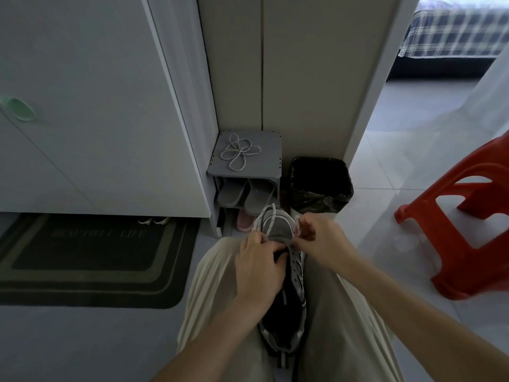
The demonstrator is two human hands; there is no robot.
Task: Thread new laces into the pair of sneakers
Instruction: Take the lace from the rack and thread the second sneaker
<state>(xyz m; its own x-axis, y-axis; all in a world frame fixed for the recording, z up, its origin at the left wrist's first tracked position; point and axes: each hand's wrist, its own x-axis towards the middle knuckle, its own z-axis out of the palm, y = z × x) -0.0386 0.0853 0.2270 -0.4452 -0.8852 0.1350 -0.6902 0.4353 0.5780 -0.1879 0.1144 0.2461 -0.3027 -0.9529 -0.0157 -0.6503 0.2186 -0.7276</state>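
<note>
The sneaker [289,293] is grey at the toe and black along the body, with pale silver stripes. Its lace [271,216] is white with small dark specks. The second lace [239,154], far on the grey shelf [272,144], is speckled white and grey too. The trousers [214,285] are cream. In the shelf are grey slippers [234,195] and one pink slipper [244,223]. To the right, the bin [319,186] has a black bag and the stool [454,282] is bright red. To the left, the doormat [82,260] is dark with grey bands and pale letters. The bed cover [454,31], far right, is checked in navy and white. The cabinet [96,92] is white, its handle [20,109] pale green.
</note>
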